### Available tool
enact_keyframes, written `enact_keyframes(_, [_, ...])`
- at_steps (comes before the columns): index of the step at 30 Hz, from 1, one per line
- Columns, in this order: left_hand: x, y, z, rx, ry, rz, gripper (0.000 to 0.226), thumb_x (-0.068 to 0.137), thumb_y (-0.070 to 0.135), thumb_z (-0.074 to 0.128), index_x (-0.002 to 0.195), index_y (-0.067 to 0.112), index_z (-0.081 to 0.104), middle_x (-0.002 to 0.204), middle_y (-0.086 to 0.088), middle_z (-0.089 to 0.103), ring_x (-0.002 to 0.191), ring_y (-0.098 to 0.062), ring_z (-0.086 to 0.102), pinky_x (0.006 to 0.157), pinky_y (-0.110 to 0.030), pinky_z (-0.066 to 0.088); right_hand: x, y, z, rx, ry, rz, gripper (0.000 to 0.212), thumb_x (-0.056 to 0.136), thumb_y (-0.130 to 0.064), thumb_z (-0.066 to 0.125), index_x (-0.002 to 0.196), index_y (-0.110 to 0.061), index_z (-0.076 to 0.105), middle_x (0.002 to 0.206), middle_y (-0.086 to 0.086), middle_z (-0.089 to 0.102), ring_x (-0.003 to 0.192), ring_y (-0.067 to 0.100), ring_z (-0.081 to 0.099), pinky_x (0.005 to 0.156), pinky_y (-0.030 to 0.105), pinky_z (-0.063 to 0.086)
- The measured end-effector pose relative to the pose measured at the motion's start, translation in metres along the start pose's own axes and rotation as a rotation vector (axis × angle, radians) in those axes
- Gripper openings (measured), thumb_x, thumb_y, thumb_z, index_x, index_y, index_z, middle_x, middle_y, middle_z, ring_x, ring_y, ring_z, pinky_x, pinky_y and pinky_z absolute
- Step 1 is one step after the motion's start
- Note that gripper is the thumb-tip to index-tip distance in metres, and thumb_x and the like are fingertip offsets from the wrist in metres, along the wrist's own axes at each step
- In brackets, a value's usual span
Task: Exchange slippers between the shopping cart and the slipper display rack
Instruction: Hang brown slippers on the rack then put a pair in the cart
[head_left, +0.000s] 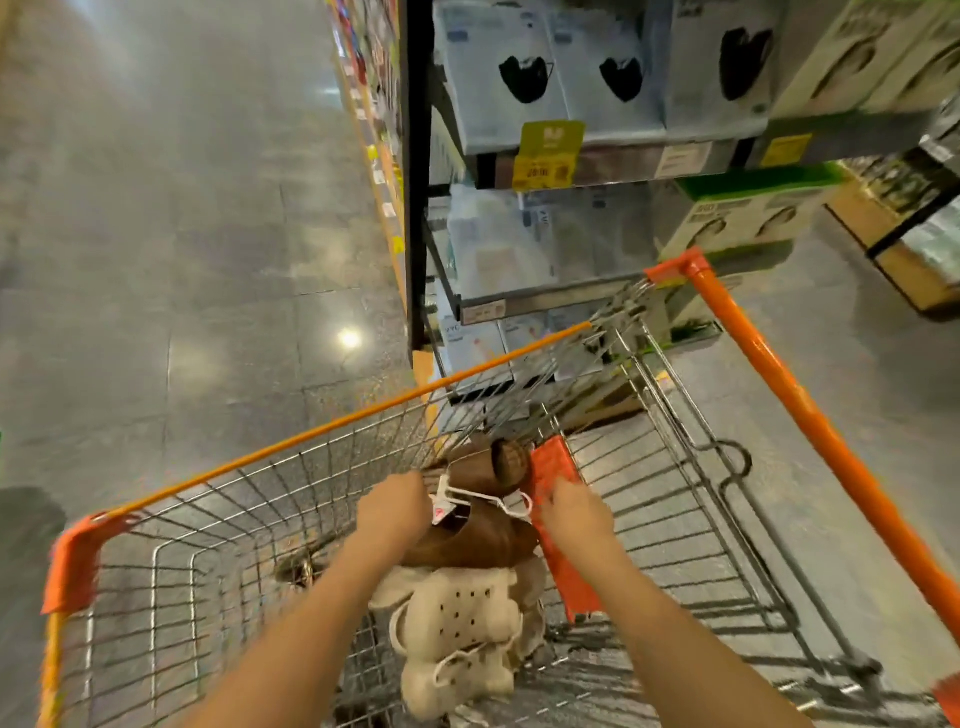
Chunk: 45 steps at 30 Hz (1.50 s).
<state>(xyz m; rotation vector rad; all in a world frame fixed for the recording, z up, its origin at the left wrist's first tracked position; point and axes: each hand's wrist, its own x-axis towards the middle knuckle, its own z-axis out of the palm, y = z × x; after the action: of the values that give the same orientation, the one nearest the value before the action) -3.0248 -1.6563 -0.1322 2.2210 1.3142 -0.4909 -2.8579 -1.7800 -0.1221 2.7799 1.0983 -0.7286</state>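
Observation:
A wire shopping cart (332, 428) with orange rims fills the lower frame. Inside it lies a pair of brown slippers (483, 540) on a white hanger (488, 499), above a pair of cream perforated slippers (457, 623). My left hand (392, 506) reaches down into the cart and grips the left side of the brown slippers at the hanger. My right hand (574, 512) is at their right side, fingers curled against the brown pair and an orange plastic flap (561, 519); whether it grips anything is unclear. No slipper rack is in view.
A dark shelf unit (415, 176) stacked with boxed face masks stands just beyond the cart's front. The orange cart handle (789, 389) runs along the right. Grey tiled aisle floor (182, 234) stretches to the left. More shelving stands at the far right.

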Motion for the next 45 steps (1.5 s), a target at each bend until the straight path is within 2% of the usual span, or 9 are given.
enact_keyframes(9, [0.057,0.036,0.052,-0.236,-0.171,-0.049,0.023,0.095,0.024,0.04,0.112,0.01,0.048,0.09,-0.007,0.059,0.081,-0.028,0.059,0.068,-0.035,0.049,0.056,0.024,0.044,0.123,-0.179,0.159,0.031,0.093,-0.029,0.04,0.113,-0.012,0.057,0.118,0.015,0.064,0.11,0.032,0.06,0.09,0.035,0.047])
enact_keyframes(13, [0.087,0.033,0.085,-0.258,-0.272,-0.125,0.055,0.094,0.034,0.042,0.141,0.008,0.027,0.136,-0.021,0.045,0.119,-0.036,0.05,0.094,-0.04,0.044,0.089,0.024,0.075,0.228,-0.303,0.234,0.043,0.093,-0.033,0.043,0.128,-0.008,0.046,0.128,0.018,0.057,0.117,0.031,0.055,0.097,0.036,0.045])
enact_keyframes(16, [0.101,0.034,0.101,-0.296,-0.293,-0.19,0.072,0.09,0.041,0.052,0.147,0.015,0.016,0.143,-0.022,0.036,0.126,-0.037,0.044,0.099,-0.038,0.041,0.106,0.014,0.095,0.365,-0.427,0.244,0.059,0.094,-0.033,0.047,0.145,-0.012,0.024,0.144,0.015,0.041,0.13,0.031,0.044,0.106,0.037,0.038])
enact_keyframes(27, [0.136,0.037,0.145,-0.555,-0.295,-0.423,0.048,0.073,0.046,0.071,0.106,0.011,0.067,0.116,-0.018,0.059,0.108,-0.029,0.057,0.095,-0.032,0.046,0.129,0.012,0.148,0.509,-0.388,0.341,0.062,0.093,-0.027,0.051,0.145,-0.009,0.023,0.148,0.015,0.035,0.134,0.03,0.037,0.108,0.032,0.031])
enact_keyframes(30, [0.132,0.041,0.147,-0.548,-0.253,-0.468,0.038,0.084,0.032,0.064,0.113,0.008,0.065,0.124,-0.019,0.051,0.119,-0.028,0.047,0.101,-0.028,0.038,0.131,0.013,0.153,0.704,-0.269,0.511,0.049,0.089,-0.015,0.054,0.136,-0.018,0.041,0.13,0.016,0.054,0.114,0.036,0.054,0.1,0.045,0.044])
enact_keyframes(33, [0.133,0.045,0.155,-0.537,-0.176,-0.49,0.04,0.09,0.03,0.057,0.118,0.002,0.06,0.131,-0.016,0.045,0.124,-0.03,0.042,0.103,-0.031,0.037,0.134,0.018,0.156,0.831,-0.214,0.577,0.045,0.087,-0.007,0.053,0.13,-0.021,0.049,0.108,0.009,0.06,0.07,0.028,0.064,0.064,0.035,0.059])
enact_keyframes(35, [0.131,0.046,0.153,-0.552,-0.163,-0.521,0.042,0.093,0.031,0.052,0.122,0.001,0.058,0.135,-0.018,0.039,0.124,-0.028,0.044,0.104,-0.03,0.035,0.133,0.019,0.151,0.818,-0.23,0.525,0.051,0.087,-0.009,0.052,0.133,-0.029,0.046,0.116,0.01,0.063,0.067,0.028,0.066,0.055,0.028,0.058])
enact_keyframes(38, [0.127,0.043,0.147,-0.62,-0.167,-0.579,0.045,0.092,0.03,0.052,0.126,-0.001,0.055,0.139,-0.019,0.038,0.125,-0.028,0.046,0.104,-0.029,0.036,0.126,0.016,0.133,0.612,-0.207,0.38,0.052,0.089,-0.017,0.047,0.133,-0.042,0.041,0.119,0.007,0.063,0.092,0.031,0.067,0.085,0.042,0.055])
enact_keyframes(45, [0.103,0.016,0.115,-0.83,-0.207,-0.63,0.024,0.092,0.021,0.056,0.108,0.005,0.064,0.115,-0.017,0.064,0.111,-0.032,0.058,0.096,-0.033,0.044,0.093,-0.004,0.071,0.436,-0.07,0.105,0.034,0.092,-0.015,0.044,0.124,-0.024,0.053,0.116,0.006,0.065,0.11,0.027,0.058,0.093,0.037,0.045])
